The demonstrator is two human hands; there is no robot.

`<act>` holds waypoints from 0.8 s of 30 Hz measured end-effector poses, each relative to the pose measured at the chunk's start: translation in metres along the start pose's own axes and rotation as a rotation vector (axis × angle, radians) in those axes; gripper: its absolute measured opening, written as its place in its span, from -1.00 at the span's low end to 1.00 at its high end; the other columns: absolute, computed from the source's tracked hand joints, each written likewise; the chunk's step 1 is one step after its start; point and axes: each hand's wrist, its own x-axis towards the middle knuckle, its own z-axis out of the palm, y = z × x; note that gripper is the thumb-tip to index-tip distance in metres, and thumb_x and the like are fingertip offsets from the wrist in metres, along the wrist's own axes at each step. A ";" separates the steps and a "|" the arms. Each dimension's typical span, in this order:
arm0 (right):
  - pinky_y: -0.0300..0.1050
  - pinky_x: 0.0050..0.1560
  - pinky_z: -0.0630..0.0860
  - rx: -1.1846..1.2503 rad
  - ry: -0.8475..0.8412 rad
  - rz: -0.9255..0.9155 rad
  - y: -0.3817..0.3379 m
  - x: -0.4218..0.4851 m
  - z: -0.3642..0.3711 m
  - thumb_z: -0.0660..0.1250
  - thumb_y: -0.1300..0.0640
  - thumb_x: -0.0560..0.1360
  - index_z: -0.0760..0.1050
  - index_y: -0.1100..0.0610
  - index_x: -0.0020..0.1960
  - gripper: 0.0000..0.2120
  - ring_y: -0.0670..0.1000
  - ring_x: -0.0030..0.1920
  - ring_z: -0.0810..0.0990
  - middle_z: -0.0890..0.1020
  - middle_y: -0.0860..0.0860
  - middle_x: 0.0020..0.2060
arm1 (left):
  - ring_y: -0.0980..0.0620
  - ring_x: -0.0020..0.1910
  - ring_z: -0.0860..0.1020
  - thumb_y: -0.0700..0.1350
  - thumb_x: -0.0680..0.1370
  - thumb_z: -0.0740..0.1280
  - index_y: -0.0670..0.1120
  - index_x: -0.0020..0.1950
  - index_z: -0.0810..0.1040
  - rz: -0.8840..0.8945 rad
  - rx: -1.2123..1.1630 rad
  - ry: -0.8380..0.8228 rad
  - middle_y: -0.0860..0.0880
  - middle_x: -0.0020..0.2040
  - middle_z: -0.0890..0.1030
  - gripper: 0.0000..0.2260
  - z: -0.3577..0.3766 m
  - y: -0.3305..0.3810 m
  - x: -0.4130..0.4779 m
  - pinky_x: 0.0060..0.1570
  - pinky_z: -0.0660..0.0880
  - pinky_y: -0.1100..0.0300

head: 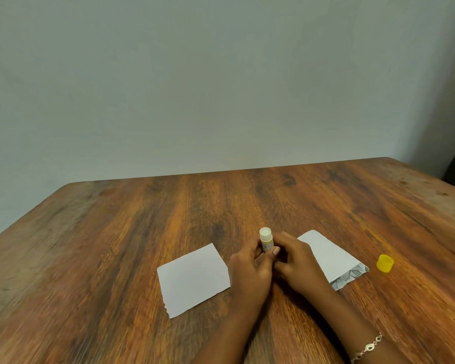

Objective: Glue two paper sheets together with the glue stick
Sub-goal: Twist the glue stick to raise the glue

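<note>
Bracelet (367, 346) on my right wrist nearest; left hand (250, 269) and right hand (298, 262) both clasp uncapped glue stick (265, 240), upright between left sheet (193, 279) and right sheet (331, 254). I'd judge it light, rigid, slick: hold barrel low

Nothing readable here tbh. The glue stick (266, 242) held between left hand (250, 270) and right hand (298, 261) has blurry label print. The sheet (334, 256) just right of the right hand has illegible grey print.
</note>
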 end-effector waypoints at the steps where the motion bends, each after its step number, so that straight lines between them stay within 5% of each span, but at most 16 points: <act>1: -0.42 -0.16 0.48 0.029 -0.016 0.008 0.001 0.001 -0.003 0.34 0.33 0.41 0.55 -0.04 -0.03 -0.71 -0.13 -0.12 0.57 0.62 -0.07 -0.15 | 0.18 -0.12 0.62 -0.12 0.48 0.36 0.03 0.03 0.58 0.003 0.002 -0.004 0.09 -0.14 0.67 -0.86 0.000 0.000 0.000 -0.08 0.60 0.05; 5: -0.23 -0.07 0.60 0.282 -0.150 0.088 0.000 0.002 -0.012 0.31 0.41 0.41 0.55 -0.10 0.06 -0.55 -0.10 0.00 0.64 0.68 -0.07 -0.04 | 0.16 -0.12 0.63 -0.12 0.49 0.35 0.00 0.05 0.57 0.005 0.030 -0.005 0.04 -0.12 0.68 -0.85 -0.001 -0.001 0.000 -0.08 0.61 0.06; 12: -0.45 -0.17 0.41 -0.031 -0.068 0.020 0.000 -0.001 0.001 0.30 0.30 0.46 0.46 -0.04 0.03 -0.73 -0.16 -0.12 0.49 0.46 -0.17 -0.18 | 0.22 -0.12 0.62 -0.11 0.46 0.39 0.05 0.03 0.59 -0.001 0.034 0.031 0.18 -0.15 0.65 -0.84 -0.001 -0.001 0.001 -0.08 0.61 0.11; 18: -0.41 -0.07 0.47 0.087 -0.107 0.033 0.001 0.001 -0.009 0.29 0.36 0.45 0.50 -0.06 0.13 -0.61 -0.14 0.00 0.55 0.58 -0.10 -0.05 | 0.25 -0.12 0.62 -0.11 0.48 0.36 0.15 0.01 0.55 0.023 0.039 0.000 0.27 -0.17 0.61 -0.83 -0.002 0.003 0.001 -0.10 0.60 0.21; 24: -0.48 -0.14 0.44 -0.025 -0.095 -0.005 -0.001 -0.001 0.002 0.30 0.28 0.46 0.41 -0.09 0.06 -0.69 -0.19 -0.08 0.51 0.51 -0.11 -0.08 | 0.23 -0.12 0.63 -0.12 0.44 0.41 0.00 0.03 0.60 -0.020 0.025 0.073 0.12 -0.12 0.67 -0.82 -0.002 0.000 0.002 -0.08 0.61 0.12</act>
